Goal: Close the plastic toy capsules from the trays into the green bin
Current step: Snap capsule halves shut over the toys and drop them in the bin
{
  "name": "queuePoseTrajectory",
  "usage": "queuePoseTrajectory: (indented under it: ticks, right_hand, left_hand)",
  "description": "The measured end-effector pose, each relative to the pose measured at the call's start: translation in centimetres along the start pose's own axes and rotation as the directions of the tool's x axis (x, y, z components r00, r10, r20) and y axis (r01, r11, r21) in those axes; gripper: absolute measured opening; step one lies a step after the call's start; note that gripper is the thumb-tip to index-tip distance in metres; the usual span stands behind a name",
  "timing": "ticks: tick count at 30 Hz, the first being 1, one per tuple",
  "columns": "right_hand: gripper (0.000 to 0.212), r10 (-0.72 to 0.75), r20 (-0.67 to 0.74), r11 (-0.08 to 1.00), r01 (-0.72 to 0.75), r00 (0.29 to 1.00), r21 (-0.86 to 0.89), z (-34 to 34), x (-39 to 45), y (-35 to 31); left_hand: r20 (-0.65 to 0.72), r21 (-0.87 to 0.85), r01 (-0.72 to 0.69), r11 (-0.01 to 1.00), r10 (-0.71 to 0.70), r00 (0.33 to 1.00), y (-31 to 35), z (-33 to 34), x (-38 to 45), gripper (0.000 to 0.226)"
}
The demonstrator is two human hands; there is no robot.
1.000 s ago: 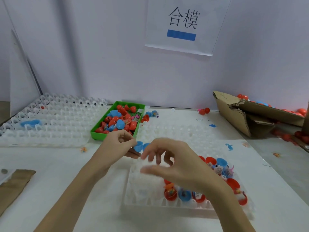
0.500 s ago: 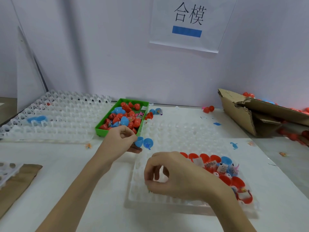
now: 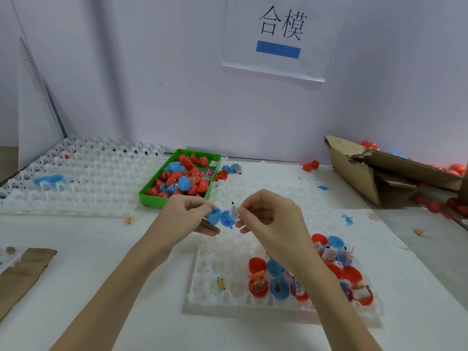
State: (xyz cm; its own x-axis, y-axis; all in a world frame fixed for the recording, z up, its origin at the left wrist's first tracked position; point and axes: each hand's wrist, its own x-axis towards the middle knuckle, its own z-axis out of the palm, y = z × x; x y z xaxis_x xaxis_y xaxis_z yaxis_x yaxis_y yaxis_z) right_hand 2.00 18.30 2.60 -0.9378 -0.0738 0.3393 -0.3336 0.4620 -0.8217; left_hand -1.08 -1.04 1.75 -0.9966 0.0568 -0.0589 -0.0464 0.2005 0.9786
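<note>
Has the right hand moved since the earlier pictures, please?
Yes. The right hand has risen from the near end of the white tray toward the green bin, meeting the left hand at the open blue capsule.

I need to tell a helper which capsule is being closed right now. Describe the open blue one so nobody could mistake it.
Start at the green bin at the back of the table and come toward the viewer to the two raised hands. The open blue capsule sits in the left hand, its two halves hinged apart. Unlike the capsules in the bin and the near tray, it is held in the air.
</note>
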Motion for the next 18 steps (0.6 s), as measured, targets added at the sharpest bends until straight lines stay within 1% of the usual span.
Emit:
queuePoseTrajectory:
  ticks: [3,6,8,11,14,15,18]
  right_hand:
    - [0.013,-0.036,0.01,0.995,0.037,0.999,-0.088,0.34,-0.03,0.28]
    - [0.012,-0.103,-0.011,0.986,0.101,0.995,-0.134,0.63,-0.02,0.36]
    - [0.011,-0.124,-0.027,0.981,0.118,0.992,-0.151,0.76,0.02,0.35]
    - [0.019,-0.08,-0.032,0.99,0.075,0.996,-0.117,0.73,0.09,0.49]
    - [0.022,-0.053,-0.046,0.993,0.048,0.998,-0.104,0.54,0.17,0.67]
    - [0.023,-0.049,-0.058,0.994,0.044,0.997,-0.098,0.46,0.2,0.7]
    - [0.022,-0.042,-0.086,0.996,0.034,0.995,-0.083,0.19,0.29,0.7]
  left_hand:
    - [0.025,-0.05,0.022,0.999,-0.02,0.999,0.07,0.12,-0.06,0.021]
    - [0.087,-0.16,0.059,0.985,-0.046,0.995,0.12,0.12,-0.11,0.022]
    - [0.133,-0.235,0.079,0.969,-0.049,0.99,0.16,0.07,-0.11,0.022]
    - [0.209,-0.316,0.115,0.942,-0.049,0.977,0.39,-0.05,-0.02,0.022]
    - [0.274,-0.458,0.205,0.865,-0.082,0.958,0.7,-0.17,0.05,0.022]
    - [0.294,-0.474,0.215,0.854,-0.077,0.953,0.71,-0.22,0.05,0.023]
    - [0.341,-0.431,0.191,0.882,-0.037,0.939,0.51,-0.21,-0.07,0.024]
